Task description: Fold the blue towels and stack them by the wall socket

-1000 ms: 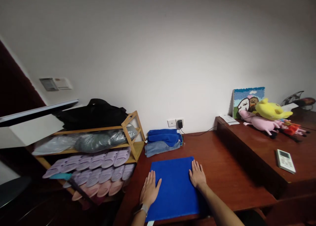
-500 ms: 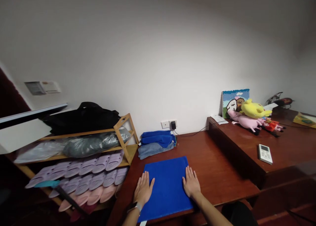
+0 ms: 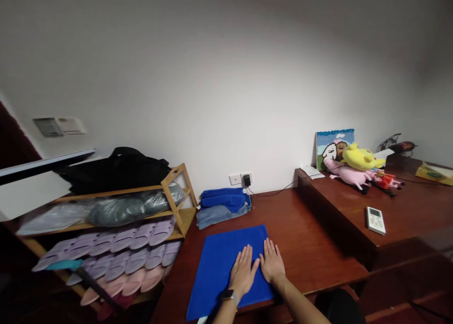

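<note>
With the blue cloth point(image 3: 214, 267) spread flat on the near part of the table point(image 3: 300, 234), laying-out looks done; no fold shows in it, and what's left can't be told from this view. Left hand point(image 3: 243, 273) is palm-down on the cloth, right hand point(image 3: 272, 263) at its right edge, both with fingers straight, gripping nothing. Cloth pile point(image 3: 222, 201) sits just beyond.

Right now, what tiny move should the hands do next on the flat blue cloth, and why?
I'd probably slide the left hand, palm down, toward the left side of the flat blue cloth. Both hands lie close together near its right side, with the right hand at the right edge, so no hand rests on the left part.
</note>
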Available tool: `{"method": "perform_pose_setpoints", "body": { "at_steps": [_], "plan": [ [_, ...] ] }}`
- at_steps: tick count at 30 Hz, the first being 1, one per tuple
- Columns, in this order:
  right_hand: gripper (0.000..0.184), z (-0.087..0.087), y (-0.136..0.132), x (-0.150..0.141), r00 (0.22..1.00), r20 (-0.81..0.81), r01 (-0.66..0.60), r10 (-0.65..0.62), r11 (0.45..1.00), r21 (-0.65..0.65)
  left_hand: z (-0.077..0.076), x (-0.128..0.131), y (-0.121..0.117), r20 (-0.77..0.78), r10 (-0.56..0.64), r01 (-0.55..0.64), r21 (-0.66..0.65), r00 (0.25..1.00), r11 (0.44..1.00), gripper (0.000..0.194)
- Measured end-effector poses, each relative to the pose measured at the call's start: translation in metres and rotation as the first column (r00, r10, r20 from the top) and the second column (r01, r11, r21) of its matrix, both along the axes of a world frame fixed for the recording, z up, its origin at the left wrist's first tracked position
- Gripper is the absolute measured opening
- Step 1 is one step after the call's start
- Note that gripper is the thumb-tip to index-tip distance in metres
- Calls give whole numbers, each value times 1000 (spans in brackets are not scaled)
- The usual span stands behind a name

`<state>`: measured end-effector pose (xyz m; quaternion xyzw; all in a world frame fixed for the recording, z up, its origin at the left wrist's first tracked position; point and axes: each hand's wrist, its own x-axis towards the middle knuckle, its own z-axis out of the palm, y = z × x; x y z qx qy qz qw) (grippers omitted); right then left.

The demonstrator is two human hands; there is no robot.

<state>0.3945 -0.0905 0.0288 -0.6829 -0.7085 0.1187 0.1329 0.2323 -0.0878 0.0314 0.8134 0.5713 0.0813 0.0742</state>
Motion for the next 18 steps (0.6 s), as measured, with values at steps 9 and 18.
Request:
{"method": "perform_pose_setpoints", "body": {
  "at_steps": [9, 18],
  "plan": [
    [67, 18, -2, -4, 999, 45, 15, -16, 1000, 4, -16, -155, -17, -108, 318, -308, 98, 942, 946, 83],
    [66, 14, -39, -2, 998, 28, 55, -53, 997, -47, -19, -155, -27, -98, 333, -321, 120, 938, 939, 80]
  ]
}}
